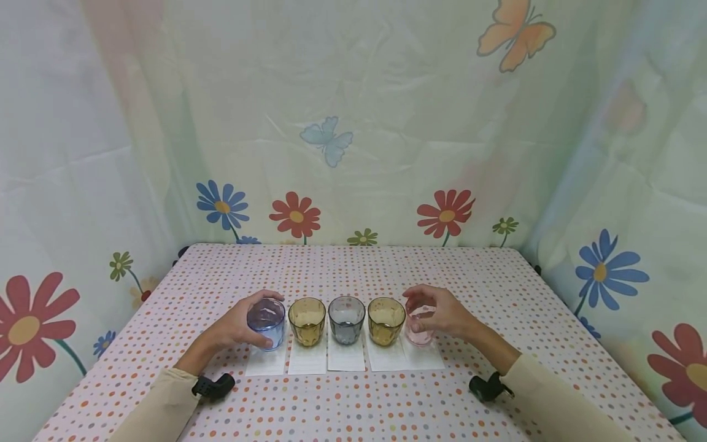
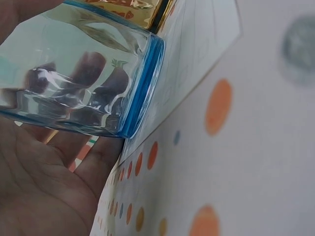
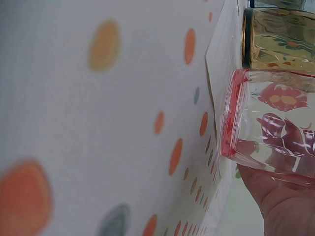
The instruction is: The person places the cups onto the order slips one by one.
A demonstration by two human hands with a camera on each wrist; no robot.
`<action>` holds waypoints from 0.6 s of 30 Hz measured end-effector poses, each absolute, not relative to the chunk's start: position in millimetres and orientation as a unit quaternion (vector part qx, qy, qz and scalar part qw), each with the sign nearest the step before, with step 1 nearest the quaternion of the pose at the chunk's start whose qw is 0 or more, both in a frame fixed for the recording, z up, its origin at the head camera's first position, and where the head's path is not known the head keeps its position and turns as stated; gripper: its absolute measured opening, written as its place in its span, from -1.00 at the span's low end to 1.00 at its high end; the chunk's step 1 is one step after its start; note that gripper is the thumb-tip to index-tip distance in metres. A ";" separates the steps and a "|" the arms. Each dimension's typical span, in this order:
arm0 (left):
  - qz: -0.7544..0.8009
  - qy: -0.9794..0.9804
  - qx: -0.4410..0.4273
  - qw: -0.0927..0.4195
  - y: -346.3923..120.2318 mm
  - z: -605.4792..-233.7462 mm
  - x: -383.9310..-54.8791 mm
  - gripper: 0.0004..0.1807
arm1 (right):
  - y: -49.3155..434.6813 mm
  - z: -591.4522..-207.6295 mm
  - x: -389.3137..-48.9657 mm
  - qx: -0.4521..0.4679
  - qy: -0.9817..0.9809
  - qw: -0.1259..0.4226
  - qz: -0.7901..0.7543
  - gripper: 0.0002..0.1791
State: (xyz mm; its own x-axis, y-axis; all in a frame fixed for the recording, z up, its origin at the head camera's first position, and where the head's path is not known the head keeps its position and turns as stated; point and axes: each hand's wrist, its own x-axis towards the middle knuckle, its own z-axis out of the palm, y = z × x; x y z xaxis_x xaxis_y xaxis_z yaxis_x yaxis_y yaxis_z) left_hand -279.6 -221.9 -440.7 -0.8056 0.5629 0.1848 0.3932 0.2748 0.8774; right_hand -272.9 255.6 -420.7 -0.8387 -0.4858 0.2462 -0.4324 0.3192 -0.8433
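At the left end of a row of glasses, my left hand (image 1: 232, 323) is curled round a clear blue glass (image 1: 267, 325). The left wrist view shows its fingers behind the glass wall. My right hand (image 1: 446, 314) has its thumb and fingers round a pale pink glass (image 1: 418, 336) at the right end and hides part of it. Between these two stand an amber glass (image 1: 307, 322), a grey glass (image 1: 347, 321) and another amber glass (image 1: 386, 322), all upright. The right wrist view shows the pink glass (image 3: 268, 123) close beside an amber one (image 3: 280, 42).
White paper slips (image 1: 307, 364) lie side by side under the row. A dotted cloth covers the table (image 1: 342, 405). Curtains (image 1: 386, 153) with printed flowers and butterflies enclose the back and both sides. Each wrist carries a small black device (image 1: 214, 387).
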 end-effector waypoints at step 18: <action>0.532 0.755 0.378 0.060 -231.1 -434.0 -278.9 -0.30 | 261.3 -417.7 -268.9 -0.300 0.852 -0.032 -0.428 -0.41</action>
